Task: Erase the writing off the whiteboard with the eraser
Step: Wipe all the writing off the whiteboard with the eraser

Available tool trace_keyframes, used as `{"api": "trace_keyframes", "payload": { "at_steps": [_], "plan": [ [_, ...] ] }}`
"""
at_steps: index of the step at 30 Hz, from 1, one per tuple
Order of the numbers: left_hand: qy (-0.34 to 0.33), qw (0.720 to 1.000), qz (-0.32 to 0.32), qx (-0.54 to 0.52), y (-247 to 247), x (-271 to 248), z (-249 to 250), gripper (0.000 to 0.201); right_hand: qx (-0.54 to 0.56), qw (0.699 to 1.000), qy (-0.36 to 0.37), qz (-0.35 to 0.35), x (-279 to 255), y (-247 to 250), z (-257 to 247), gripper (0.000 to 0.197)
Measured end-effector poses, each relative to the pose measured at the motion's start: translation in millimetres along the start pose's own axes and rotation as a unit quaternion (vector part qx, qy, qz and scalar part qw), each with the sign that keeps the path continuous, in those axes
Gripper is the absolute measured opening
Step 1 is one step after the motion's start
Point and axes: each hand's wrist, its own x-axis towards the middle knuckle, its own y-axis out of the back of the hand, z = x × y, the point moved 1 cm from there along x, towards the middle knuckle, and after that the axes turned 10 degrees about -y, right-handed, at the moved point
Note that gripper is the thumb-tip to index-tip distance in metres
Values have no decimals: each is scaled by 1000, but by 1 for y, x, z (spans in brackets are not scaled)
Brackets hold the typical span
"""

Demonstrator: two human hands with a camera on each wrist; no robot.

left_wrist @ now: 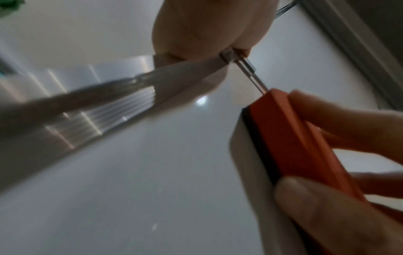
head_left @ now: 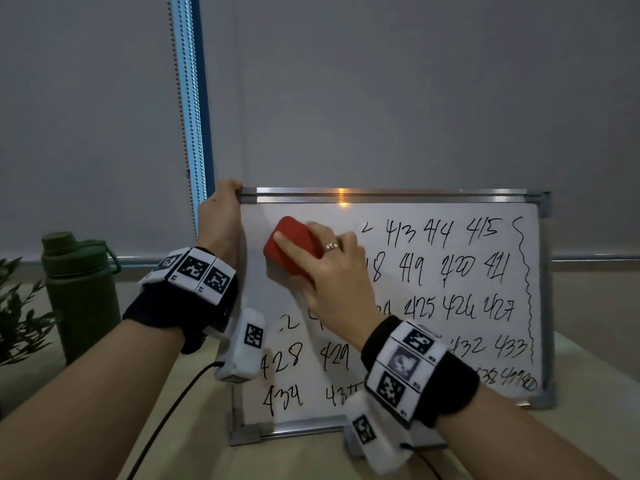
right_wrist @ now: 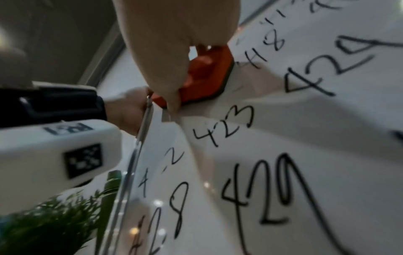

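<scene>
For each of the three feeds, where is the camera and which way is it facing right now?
Head: on the head, facing forward and down at the whiteboard; shows both forearms, left hand gripping the board's top left corner, right hand holding the eraser.
Left wrist: along the left hand, up the board's left edge; palm shows.
Right wrist: along the right hand, across the written numbers; palm shows.
Shared: all three see the red eraser.

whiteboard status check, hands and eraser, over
Left hand grips whiteboard top-left corner. Right hand holds red eraser flat on board, upper left. Upper-left patch wiped, most numbers remain. Nothing in the way.
</scene>
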Motion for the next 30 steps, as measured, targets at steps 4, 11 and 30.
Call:
{"api": "trace_keyframes", "payload": {
  "at_steps": [4,11,30],
  "plan": [
    [-22,999,39,15,-4,-4,4,31,31,993,-101,61,0,11,39,48],
    [-76,991,65,89,-12,-6,3,19,62,966,-241,65,-5,-15,11,66],
    [-91,982,90,136,-20,2,-15,37,-14,979,-190,75,-4,-30,29,55]
  ]
}}
